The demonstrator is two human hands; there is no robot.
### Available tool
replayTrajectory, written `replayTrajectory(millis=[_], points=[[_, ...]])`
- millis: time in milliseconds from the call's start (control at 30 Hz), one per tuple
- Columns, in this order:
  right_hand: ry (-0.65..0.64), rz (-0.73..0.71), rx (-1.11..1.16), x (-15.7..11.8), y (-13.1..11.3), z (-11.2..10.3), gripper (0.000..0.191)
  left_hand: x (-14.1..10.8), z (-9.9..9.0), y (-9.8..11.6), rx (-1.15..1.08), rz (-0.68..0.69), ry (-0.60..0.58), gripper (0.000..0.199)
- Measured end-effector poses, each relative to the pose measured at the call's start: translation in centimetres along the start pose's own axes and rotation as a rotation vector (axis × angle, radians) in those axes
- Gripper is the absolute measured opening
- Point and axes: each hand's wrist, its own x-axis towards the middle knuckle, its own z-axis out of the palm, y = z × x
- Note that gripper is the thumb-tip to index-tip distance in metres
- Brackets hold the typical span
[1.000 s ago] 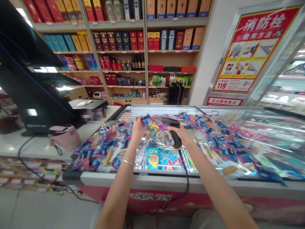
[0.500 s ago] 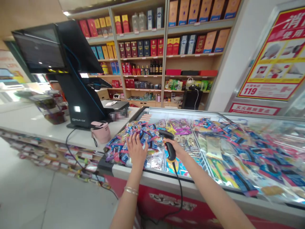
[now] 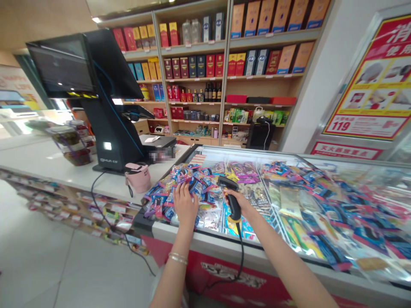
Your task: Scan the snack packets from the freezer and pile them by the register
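Two bare hands over chest freezer (image 3: 274, 256). Left hand (image 3: 186, 205) palm down, fingers loosely extended, thumb apart, nothing visibly gripped; at heap of blue-and-pink packets (image 3: 205, 185) on freezer's left end, exact contact hard to tell. Right hand (image 3: 243, 206) closed round handle of black barcode scanner (image 3: 235, 210), just right of heap, above freezer top. Cable (image 3: 242, 252) hanging down freezer front. Pink cup (image 3: 138, 177) on counter (image 3: 160, 167), left of packets.

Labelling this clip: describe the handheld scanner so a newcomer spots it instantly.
Find the red-fronted chest freezer. Above the packets there, the right hand grips the black scanner. Unlike the colourful packets, it has a yellow-edged handle end with a black cable hanging down.
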Motion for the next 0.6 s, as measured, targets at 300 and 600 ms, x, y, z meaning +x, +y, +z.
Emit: replayTrajectory(millis=[300,600], points=[[0.064,-0.076,0.017,-2.2,-2.0,-0.2,0.008,0.0,-0.8,1.0,-0.031,0.103,0.038,0.035],[0.199,-0.287,-0.017,-8.1,-9.7,-10.1,0.014,2.1,1.7,10.9,-0.214,0.232,-0.096,0.035]])
